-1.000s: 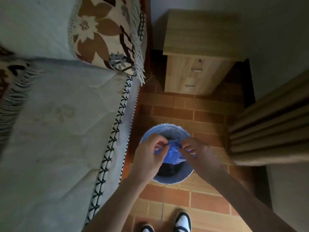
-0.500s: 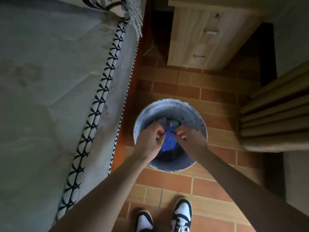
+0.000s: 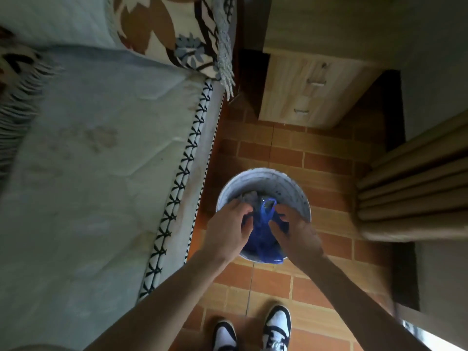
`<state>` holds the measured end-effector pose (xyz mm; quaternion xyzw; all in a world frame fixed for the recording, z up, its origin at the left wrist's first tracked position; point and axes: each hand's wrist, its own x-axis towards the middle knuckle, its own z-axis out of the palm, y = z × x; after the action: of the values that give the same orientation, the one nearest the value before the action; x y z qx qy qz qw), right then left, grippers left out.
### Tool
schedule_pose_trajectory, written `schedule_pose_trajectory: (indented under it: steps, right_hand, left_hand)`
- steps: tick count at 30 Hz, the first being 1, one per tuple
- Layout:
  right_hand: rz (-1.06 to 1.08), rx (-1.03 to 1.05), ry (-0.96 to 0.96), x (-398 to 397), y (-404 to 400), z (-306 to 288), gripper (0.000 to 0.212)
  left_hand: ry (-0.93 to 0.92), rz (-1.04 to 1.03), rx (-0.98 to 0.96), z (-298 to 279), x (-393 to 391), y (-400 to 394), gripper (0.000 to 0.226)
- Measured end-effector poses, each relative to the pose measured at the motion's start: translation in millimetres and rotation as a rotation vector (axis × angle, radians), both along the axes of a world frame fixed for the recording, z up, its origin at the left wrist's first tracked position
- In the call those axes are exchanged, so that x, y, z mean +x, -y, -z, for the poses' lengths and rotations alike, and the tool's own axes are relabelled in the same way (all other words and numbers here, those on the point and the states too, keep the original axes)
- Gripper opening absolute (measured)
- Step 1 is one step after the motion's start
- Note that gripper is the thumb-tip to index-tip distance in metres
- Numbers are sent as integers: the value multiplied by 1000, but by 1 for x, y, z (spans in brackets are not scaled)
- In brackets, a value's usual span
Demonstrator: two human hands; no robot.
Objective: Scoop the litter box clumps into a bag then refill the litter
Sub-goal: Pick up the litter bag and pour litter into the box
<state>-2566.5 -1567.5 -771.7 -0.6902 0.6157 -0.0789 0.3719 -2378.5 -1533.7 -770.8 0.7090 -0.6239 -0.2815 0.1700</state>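
No readable text, labels, brand names, numbers or signs appear anywhere in the view. The picture is dim and slightly blurred, and every visible surface carries only pattern or plain colour, with no lettering that can be made out.

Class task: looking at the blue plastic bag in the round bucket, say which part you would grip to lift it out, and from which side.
Grip the blue bag by its handle loop, coming from above: the loop stands up at the top, and the bucket wall blocks every side approach.
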Motion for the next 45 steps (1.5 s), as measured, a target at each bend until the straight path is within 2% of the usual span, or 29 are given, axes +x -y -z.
schedule_pose_trajectory:
  steps: [4,7,13,19,24,34,45]
  right_hand:
    - [-31,-156,8,-4,-18,-89,43]
    - [-98,-221,-15,-6,-31,-172,40]
    - [-248,-433,-88,5,-59,-340,54]
    - [-388,-521,-22,28,-86,-461,53]
    - [-670,-481,37,48,-98,-503,75]
    - [-1021,-655,128,94,-123,-540,67]
    - [-1392,-773,377,143,-231,-592,68]
  left_hand:
    - [87,19,-91,-86,6,-19,34]
    - [124,8,-127,-158,12,-41,37]
    - [164,-123,-313,-323,22,-92,33]
    - [312,-284,-373,-423,37,-138,57]
    - [441,-434,-321,-474,38,-180,63]
    - [619,-921,-200,-532,-8,-279,66]
    - [754,-1361,-72,-592,-53,-407,66]
